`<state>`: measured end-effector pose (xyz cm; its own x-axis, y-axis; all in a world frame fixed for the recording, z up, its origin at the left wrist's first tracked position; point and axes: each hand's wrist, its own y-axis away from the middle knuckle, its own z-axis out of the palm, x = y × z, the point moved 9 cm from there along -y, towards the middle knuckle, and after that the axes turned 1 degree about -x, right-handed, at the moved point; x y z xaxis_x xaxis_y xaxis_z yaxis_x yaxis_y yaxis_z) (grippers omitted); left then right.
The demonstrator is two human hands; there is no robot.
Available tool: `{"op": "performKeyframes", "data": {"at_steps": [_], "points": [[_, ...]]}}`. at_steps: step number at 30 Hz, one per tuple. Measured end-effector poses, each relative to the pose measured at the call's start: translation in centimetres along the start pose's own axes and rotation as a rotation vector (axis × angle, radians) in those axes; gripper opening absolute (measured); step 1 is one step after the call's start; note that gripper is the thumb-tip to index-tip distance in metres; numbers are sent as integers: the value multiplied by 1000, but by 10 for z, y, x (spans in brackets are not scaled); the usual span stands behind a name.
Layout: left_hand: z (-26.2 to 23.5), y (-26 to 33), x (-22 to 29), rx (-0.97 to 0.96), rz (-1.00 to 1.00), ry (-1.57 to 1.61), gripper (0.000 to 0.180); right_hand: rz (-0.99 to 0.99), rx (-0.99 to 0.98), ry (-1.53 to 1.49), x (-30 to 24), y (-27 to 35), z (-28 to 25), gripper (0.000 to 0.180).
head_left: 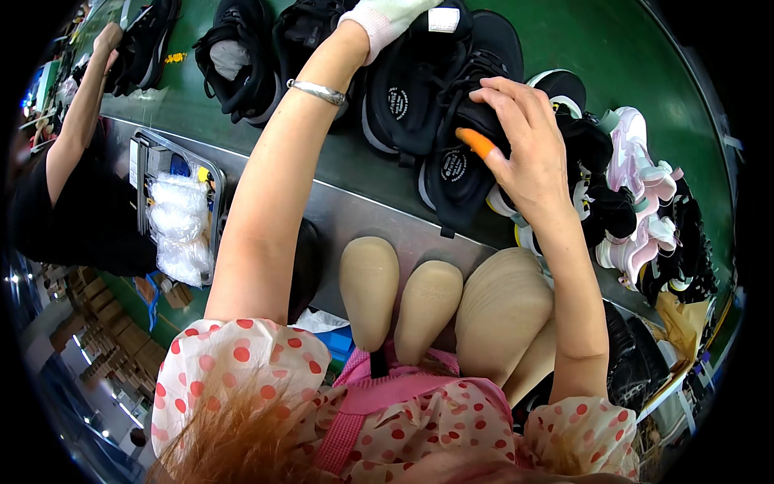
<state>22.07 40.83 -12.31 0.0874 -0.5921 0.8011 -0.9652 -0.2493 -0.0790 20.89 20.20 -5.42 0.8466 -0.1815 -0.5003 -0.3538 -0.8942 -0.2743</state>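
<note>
Two black sneakers stand side by side in front of me, a left one (pixel 401 101) and a right one (pixel 458 173), both with round white prints on their insoles. My right hand (pixel 532 153) bends over the right sneaker, its fingers and thumb around the padded tongue; the thumb wears an orange finger cot (pixel 476 143). My left hand (pixel 385 18), in a white glove, reaches to the far side beside the left sneaker's white tongue label (pixel 443 20). The upper edge of the picture cuts off its fingertips.
More black shoes (pixel 236 60) stand to the left on the green table (pixel 187 105). Pink-and-white sneakers (pixel 633 161) crowd the right. A tray (pixel 218 181) holds bubble-wrapped items (pixel 179 214). Beige rounded forms (pixel 368 282) lie near my lap. Another person's arm (pixel 71 149) reaches in at left.
</note>
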Motion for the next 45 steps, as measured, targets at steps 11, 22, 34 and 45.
{"op": "performKeyframes", "data": {"at_steps": [11,22,34,45], "points": [[-1,2,-1,16,-169,279,41,212,28,-73,39,-22,2,24],[-2,3,-12,73,-242,349,43,669,-354,-670,124,-38,60,30],[-10,5,-19,90,-247,291,40,776,-364,-938,105,-42,65,25],[-10,6,-14,76,-273,371,38,723,-361,-945,101,-47,62,27]]}}
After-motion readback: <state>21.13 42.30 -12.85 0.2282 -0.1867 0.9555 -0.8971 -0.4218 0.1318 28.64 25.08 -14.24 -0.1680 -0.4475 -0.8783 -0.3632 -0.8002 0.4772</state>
